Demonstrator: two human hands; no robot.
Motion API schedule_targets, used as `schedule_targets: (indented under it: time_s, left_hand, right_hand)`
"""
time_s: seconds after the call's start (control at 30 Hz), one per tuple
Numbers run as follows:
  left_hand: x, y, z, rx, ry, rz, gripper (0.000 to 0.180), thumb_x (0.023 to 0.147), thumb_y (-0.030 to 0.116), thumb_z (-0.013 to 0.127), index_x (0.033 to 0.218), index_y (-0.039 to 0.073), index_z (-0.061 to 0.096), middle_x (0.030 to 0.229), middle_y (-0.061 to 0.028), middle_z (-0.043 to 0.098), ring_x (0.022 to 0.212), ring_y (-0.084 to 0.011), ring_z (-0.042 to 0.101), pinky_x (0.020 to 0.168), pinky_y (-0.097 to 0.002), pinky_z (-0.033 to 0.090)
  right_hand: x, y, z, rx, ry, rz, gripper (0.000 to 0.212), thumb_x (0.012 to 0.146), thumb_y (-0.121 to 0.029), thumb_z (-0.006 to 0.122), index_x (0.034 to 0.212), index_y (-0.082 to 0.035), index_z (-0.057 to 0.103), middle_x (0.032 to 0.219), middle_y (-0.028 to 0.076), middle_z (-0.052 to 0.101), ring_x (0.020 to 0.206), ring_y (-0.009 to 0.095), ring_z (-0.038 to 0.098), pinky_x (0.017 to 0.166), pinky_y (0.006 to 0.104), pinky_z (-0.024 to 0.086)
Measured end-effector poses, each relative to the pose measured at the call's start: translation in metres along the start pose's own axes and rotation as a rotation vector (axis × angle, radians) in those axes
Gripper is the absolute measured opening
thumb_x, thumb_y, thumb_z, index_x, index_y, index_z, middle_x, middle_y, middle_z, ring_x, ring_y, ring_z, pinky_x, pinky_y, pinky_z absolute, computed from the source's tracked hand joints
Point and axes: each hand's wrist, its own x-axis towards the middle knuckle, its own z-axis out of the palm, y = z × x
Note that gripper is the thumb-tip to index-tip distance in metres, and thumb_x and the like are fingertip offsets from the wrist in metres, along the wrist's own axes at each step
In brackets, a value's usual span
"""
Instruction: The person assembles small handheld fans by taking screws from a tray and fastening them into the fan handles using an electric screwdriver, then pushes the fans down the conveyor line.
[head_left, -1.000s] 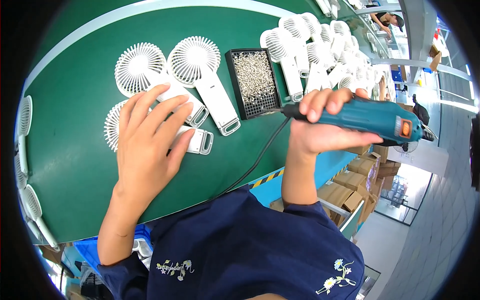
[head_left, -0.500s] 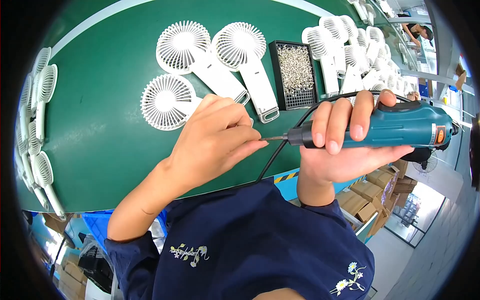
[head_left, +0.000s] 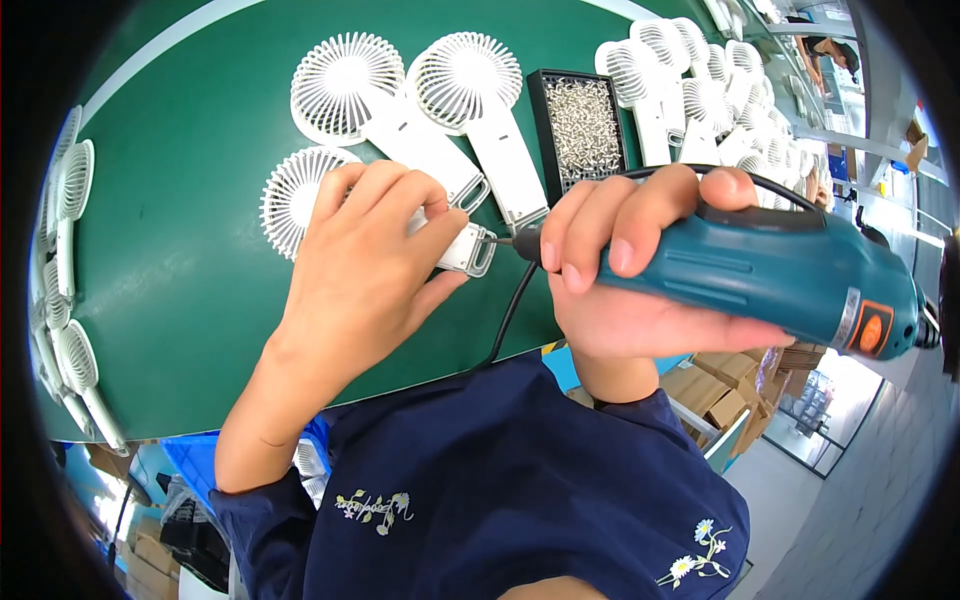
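Observation:
My right hand [head_left: 625,315] is wrapped around a teal electric screwdriver [head_left: 760,275], held almost level with its bit pointing left. The bit's tip meets the handle end of a white handheld fan [head_left: 468,250] lying on the table. Over that fan's handle bends my left hand [head_left: 370,245], with thumb and fingers on both sides of it. Part of the fan's round grille shows to the left of the hand. Whether a screw sits under the bit is too small to tell. Two more white handheld fans [head_left: 425,140] [head_left: 500,155] lie just beyond, grilles away from me.
A black tray [head_left: 537,125] of small silvery screws [head_left: 585,120] stands right of the fans. Piles of white fans lie at the far right [head_left: 705,105] and left edge [head_left: 75,190] of the green table [head_left: 170,290]. A black cord [head_left: 513,310] runs beneath the screwdriver.
My left hand has gone from pinching at the bit's tip to holding the near fan's handle. The screwdriver has moved left and slightly up, its tip now at the handle's end.

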Motion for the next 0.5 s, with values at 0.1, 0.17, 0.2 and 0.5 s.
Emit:
schedule_targets:
  time_s: [0.1, 0.17, 0.2, 0.5]
  left_hand:
    - [0.0, 0.001, 0.004, -0.02, -0.008, -0.009, 0.043, 0.06, 0.016, 0.083, 0.1, 0.009, 0.069, 0.1, -0.0027, 0.058, 0.101, -0.0248, 0.055, 0.09, -0.0417, 0.041]
    - [0.002, 0.002, 0.005, 0.008, -0.022, -0.008, 0.041, 0.061, 0.016, 0.082, 0.098, 0.009, 0.068, 0.099, -0.0022, 0.057, 0.101, -0.0235, 0.055, 0.091, -0.0409, 0.04]
    - [0.002, 0.003, 0.005, 0.007, -0.02, -0.01, 0.041, 0.061, 0.016, 0.082, 0.098, 0.009, 0.068, 0.099, -0.0022, 0.057, 0.101, -0.0235, 0.055, 0.091, -0.0409, 0.04]
    - [0.002, 0.002, 0.006, 0.008, -0.008, -0.013, 0.035, 0.063, 0.017, 0.083, 0.093, 0.009, 0.067, 0.097, -0.0021, 0.055, 0.101, -0.0205, 0.053, 0.091, -0.0389, 0.039]
  right_hand:
    - [0.0, 0.008, 0.001, 0.009, 0.047, 0.015, 0.091, 0.082, -0.085, 0.043, 0.137, -0.012, 0.046, 0.079, 0.006, 0.057, 0.052, 0.022, 0.054, 0.047, 0.0374, 0.046]
    - [-0.001, 0.012, -0.004, -0.019, 0.043, -0.02, 0.093, 0.081, -0.086, 0.042, 0.136, -0.012, 0.046, 0.078, 0.006, 0.057, 0.051, 0.021, 0.054, 0.046, 0.0373, 0.046]
    - [-0.001, 0.013, -0.005, -0.019, 0.041, -0.017, 0.093, 0.081, -0.086, 0.042, 0.136, -0.012, 0.046, 0.078, 0.006, 0.057, 0.051, 0.021, 0.054, 0.046, 0.0373, 0.046]
    - [0.002, 0.013, -0.002, -0.003, -0.027, 0.024, 0.095, 0.078, -0.088, 0.044, 0.135, -0.012, 0.047, 0.081, 0.006, 0.059, 0.053, 0.022, 0.056, 0.048, 0.0376, 0.048]
